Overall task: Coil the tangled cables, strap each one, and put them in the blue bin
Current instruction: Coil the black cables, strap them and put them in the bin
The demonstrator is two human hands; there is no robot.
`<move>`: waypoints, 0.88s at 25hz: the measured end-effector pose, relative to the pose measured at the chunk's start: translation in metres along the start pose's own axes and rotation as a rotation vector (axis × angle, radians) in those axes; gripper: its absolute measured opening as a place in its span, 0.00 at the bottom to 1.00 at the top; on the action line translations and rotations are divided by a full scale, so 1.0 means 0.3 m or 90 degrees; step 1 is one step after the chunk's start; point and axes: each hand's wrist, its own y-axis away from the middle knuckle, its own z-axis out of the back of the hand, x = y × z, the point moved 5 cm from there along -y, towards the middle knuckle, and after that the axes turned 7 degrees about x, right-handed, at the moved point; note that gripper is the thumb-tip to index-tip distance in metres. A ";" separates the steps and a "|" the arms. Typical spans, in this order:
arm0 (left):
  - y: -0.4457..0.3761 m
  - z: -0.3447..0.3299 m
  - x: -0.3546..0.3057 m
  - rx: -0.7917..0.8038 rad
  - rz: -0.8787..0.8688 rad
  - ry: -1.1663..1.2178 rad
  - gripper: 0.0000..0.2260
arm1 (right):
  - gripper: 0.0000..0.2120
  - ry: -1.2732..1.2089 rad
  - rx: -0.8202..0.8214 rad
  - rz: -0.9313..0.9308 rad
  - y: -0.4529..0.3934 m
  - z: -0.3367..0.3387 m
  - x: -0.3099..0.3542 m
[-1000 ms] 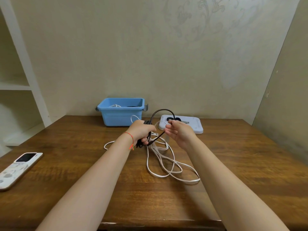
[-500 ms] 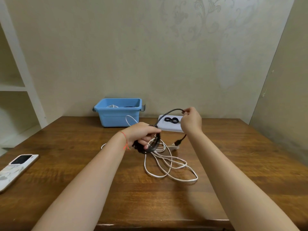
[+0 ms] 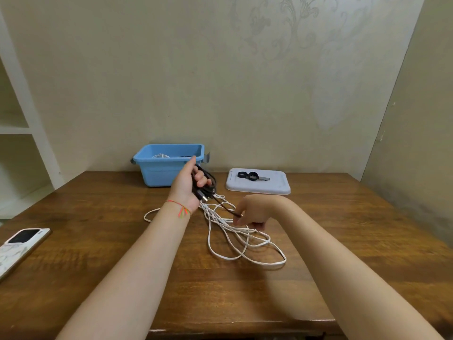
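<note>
The left hand has risen in front of the blue bin, fingers curled round the coiled black cable. The right hand has dropped from beside the bin to the wooden table, pinching the cable's free end over the tangled white cable.

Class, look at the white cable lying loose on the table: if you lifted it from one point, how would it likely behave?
The white cable lies in slack, overlapping loops, so it is probably floppy and would dangle rather than hold its shape. It looks thin, so likely light. Its loops cross each other, so lifting one strand may drag the others along.
</note>
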 end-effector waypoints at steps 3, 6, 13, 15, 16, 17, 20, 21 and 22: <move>0.024 -0.034 -0.007 0.023 -0.092 -0.506 0.11 | 0.09 0.039 -0.023 0.079 0.026 0.018 0.105; 0.036 -0.046 0.030 0.092 -0.026 -0.668 0.15 | 0.08 0.029 -0.191 0.179 0.087 0.100 0.195; 0.093 -0.056 0.071 0.284 0.293 -0.419 0.33 | 0.09 -0.185 -0.400 0.270 0.097 0.154 0.131; 0.111 -0.062 0.084 0.297 0.307 -0.411 0.35 | 0.11 -0.277 -0.347 0.292 0.075 0.124 0.122; 0.116 -0.062 0.088 0.299 0.306 -0.400 0.35 | 0.11 -0.289 -0.317 0.289 0.070 0.115 0.114; 0.113 -0.060 0.091 0.297 0.301 -0.393 0.35 | 0.11 -0.293 -0.291 0.283 0.064 0.108 0.106; 0.070 -0.044 0.106 0.273 0.296 -0.424 0.32 | 0.13 -0.374 -0.296 0.257 0.033 0.091 0.060; 0.051 -0.038 0.106 0.259 0.283 -0.442 0.31 | 0.15 -0.417 -0.323 0.236 0.020 0.089 0.040; 0.030 -0.030 0.106 0.243 0.258 -0.455 0.28 | 0.16 -0.477 -0.351 0.206 0.001 0.085 0.010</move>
